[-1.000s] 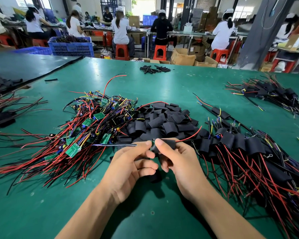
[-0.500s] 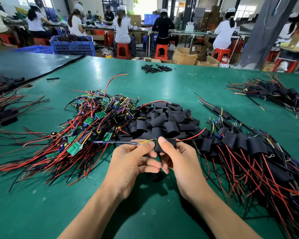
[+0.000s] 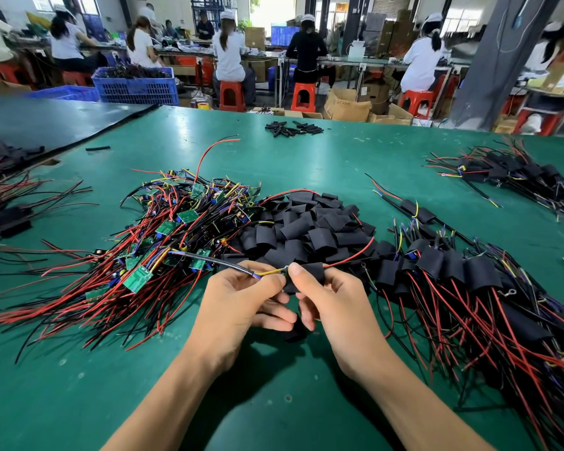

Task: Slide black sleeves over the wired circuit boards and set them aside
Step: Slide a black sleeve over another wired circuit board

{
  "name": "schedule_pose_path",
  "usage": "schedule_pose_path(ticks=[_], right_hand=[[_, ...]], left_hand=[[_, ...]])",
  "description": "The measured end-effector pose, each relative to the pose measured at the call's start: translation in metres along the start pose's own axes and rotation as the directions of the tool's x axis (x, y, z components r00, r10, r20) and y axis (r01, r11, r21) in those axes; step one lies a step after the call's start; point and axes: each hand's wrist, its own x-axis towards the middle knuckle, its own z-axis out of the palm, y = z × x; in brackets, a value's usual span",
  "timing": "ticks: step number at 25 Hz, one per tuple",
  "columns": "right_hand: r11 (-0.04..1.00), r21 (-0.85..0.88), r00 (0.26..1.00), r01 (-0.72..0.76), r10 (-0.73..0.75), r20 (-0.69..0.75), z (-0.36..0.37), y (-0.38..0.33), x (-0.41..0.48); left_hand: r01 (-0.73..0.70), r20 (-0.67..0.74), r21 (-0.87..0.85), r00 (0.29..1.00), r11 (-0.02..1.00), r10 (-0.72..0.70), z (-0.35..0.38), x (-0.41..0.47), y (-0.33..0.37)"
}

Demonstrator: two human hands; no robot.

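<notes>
My left hand (image 3: 241, 301) pinches the black cable and its yellow and blue leads (image 3: 261, 272) just left of a black sleeve (image 3: 310, 275). My right hand (image 3: 332, 304) grips that sleeve, thumb on top; the board inside it is hidden, and a red wire runs out of its right end. A tangle of bare green boards with red and black wires (image 3: 163, 242) lies to the left. Loose black sleeves (image 3: 306, 229) are heaped behind my hands. Sleeved boards (image 3: 463, 281) pile up on the right.
The green table (image 3: 306, 157) carries another sleeved bundle (image 3: 515, 177) at far right, small black tubes (image 3: 293, 128) at the back, and dark wires (image 3: 10, 206) at the left edge. A black sleeve (image 3: 295, 333) lies under my hands. Seated people work beyond the table.
My hands have drawn slightly apart, and more of the yellow and blue leads shows between my left fingers and the sleeve. The piles have not moved.
</notes>
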Motion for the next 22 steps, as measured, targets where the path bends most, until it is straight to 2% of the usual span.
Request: schedule_pose_path(ticks=[5, 11, 16, 22], right_hand=[[0.999, -0.033, 0.999, 0.011, -0.01, 0.033, 0.0002, 0.0044, 0.0012], [0.991, -0.13, 1.0, 0.019, -0.022, -0.015, -0.0005, 0.0036, -0.0007], [0.971, -0.224, 0.997, 0.078, -0.082, -0.01, 0.0028, 0.0022, -0.004], [0.985, -0.164, 0.997, 0.049, -0.059, -0.058, -0.0014, 0.0026, -0.0015]], left_hand=[[0.051, 0.011, -0.023, 0.999, 0.998, -0.051, 0.0001, 0.0008, 0.001], [-0.015, -0.028, 0.026, 0.999, 1.0, 0.015, 0.0012, -0.0011, -0.0005], [-0.005, -0.044, -0.02, 0.999, 1.0, 0.004, 0.0001, 0.0012, -0.0004], [0.009, -0.033, -0.066, 0.999, 0.998, -0.011, 0.003, 0.0013, -0.0003]])
